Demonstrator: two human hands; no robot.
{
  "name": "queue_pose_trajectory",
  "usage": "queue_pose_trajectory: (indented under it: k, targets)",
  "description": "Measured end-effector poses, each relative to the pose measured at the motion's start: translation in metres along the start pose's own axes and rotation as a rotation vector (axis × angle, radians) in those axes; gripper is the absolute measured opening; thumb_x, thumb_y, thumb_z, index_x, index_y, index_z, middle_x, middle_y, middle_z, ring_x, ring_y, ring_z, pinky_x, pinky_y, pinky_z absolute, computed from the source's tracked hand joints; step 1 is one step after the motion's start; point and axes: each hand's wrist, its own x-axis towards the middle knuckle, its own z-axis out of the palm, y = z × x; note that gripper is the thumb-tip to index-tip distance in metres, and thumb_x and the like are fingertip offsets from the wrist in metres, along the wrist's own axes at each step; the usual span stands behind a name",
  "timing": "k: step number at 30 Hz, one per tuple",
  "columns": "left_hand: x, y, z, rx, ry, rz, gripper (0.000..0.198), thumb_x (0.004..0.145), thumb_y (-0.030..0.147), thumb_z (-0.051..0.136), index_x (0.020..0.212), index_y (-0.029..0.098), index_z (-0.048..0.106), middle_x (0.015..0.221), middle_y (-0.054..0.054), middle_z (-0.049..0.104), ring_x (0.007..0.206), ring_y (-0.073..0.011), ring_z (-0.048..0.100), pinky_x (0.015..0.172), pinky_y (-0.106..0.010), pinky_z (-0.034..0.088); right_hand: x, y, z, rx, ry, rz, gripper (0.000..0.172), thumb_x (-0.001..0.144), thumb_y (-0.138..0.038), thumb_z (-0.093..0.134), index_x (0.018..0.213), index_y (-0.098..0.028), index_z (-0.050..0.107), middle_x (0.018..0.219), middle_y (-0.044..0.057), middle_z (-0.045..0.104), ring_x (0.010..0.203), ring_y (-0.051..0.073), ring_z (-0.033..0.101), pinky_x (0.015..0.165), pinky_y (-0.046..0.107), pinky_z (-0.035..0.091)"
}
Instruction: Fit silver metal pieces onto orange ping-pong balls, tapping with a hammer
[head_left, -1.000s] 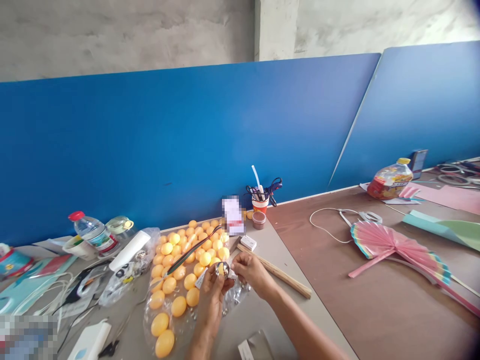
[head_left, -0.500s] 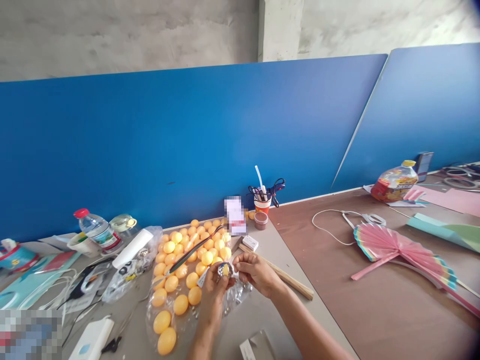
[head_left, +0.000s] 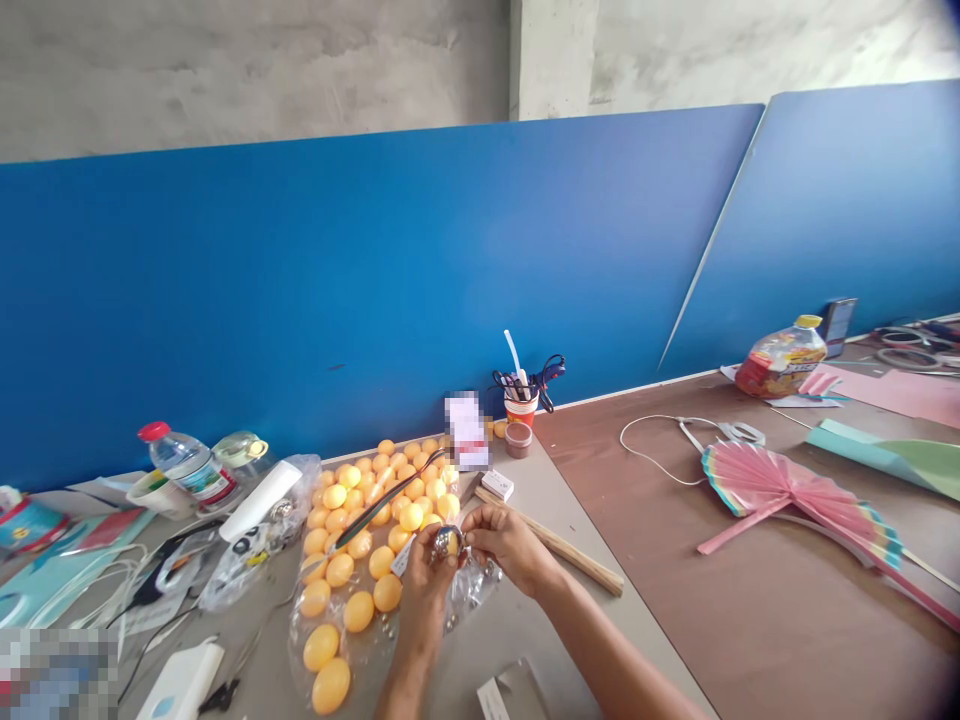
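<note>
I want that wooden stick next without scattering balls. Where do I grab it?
Probably take the wooden stick by its bare near end, pinching from above across its narrow width: it lies flat on the table, its upper end passes behind the right hand beside the orange balls.

A small shiny ball (head_left: 446, 541) sits at the fingertips of the left hand (head_left: 424, 585) and right hand (head_left: 506, 545); whether the right fingers pinch it is too small to tell. Both forearms run off the bottom edge. Just beyond the fingers a card (head_left: 466, 432) is blurred out, as is a corner patch (head_left: 56, 672) far to their left.
</note>
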Motion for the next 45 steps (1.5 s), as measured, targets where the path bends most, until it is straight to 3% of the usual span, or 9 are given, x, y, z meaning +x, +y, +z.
queue_pose_trajectory:
  k: [7, 13, 18, 27, 40, 45]
  targets:
    - [-0.001, 0.005, 0.006, -0.024, -0.014, -0.014, 0.054, 0.057, 0.042, 0.091, 0.101, 0.021, 0.068, 0.100, -0.007, 0.071, 0.092, -0.0250, 0.068, 0.085, -0.039, 0.055, -0.003, -0.001, 0.003, -0.151, 0.057, -0.014, 0.013, 0.064, -0.030, 0.068, 0.067, -0.019, 0.062, 0.051, -0.005, 0.047, 0.052, 0.010, 0.039, 0.055, 0.026, 0.028]
    - [-0.005, 0.003, 0.011, -0.025, 0.017, 0.065, 0.050, 0.064, 0.038, 0.087, 0.107, 0.021, 0.068, 0.102, -0.008, 0.072, 0.091, -0.0234, 0.069, 0.084, -0.035, 0.054, -0.003, 0.000, 0.004, -0.128, 0.029, 0.020, 0.012, 0.063, -0.028, 0.067, 0.064, -0.017, 0.062, 0.050, -0.004, 0.051, 0.050, 0.009, 0.038, 0.053, 0.025, 0.025]
    - [-0.005, 0.005, 0.007, 0.022, -0.003, 0.013, 0.051, 0.063, 0.036, 0.088, 0.107, 0.022, 0.068, 0.105, -0.007, 0.073, 0.097, -0.0246, 0.069, 0.088, -0.035, 0.053, -0.004, 0.000, 0.003, -0.046, -0.018, 0.055, 0.015, 0.061, -0.028, 0.071, 0.065, -0.017, 0.063, 0.054, -0.002, 0.057, 0.050, 0.008, 0.039, 0.053, 0.024, 0.027]
    - [0.000, -0.003, -0.002, 0.100, -0.036, 0.019, 0.055, 0.064, 0.043, 0.087, 0.110, 0.021, 0.066, 0.106, -0.011, 0.074, 0.098, -0.0274, 0.070, 0.089, -0.039, 0.054, 0.001, 0.004, -0.003, -0.032, -0.015, 0.118, 0.023, 0.057, -0.034, 0.075, 0.064, -0.017, 0.061, 0.051, -0.005, 0.049, 0.047, 0.007, 0.039, 0.051, 0.024, 0.026]
    - [-0.007, -0.003, -0.001, 0.239, 0.033, 0.084, 0.046, 0.067, 0.039, 0.086, 0.107, 0.021, 0.071, 0.116, -0.013, 0.071, 0.112, -0.0314, 0.065, 0.099, -0.039, 0.048, 0.004, 0.007, -0.007, -0.088, 0.020, 0.164, 0.010, 0.056, -0.025, 0.064, 0.061, -0.018, 0.058, 0.043, -0.006, 0.049, 0.043, 0.007, 0.040, 0.048, 0.023, 0.027]
    - [-0.008, -0.005, -0.003, 0.346, 0.010, 0.127, 0.046, 0.072, 0.042, 0.081, 0.112, 0.021, 0.068, 0.118, -0.013, 0.070, 0.110, -0.0308, 0.066, 0.098, -0.041, 0.050, 0.002, 0.005, -0.005, -0.097, 0.003, 0.191, 0.008, 0.061, -0.019, 0.063, 0.063, -0.019, 0.055, 0.042, -0.006, 0.052, 0.042, 0.009, 0.044, 0.048, 0.022, 0.029]
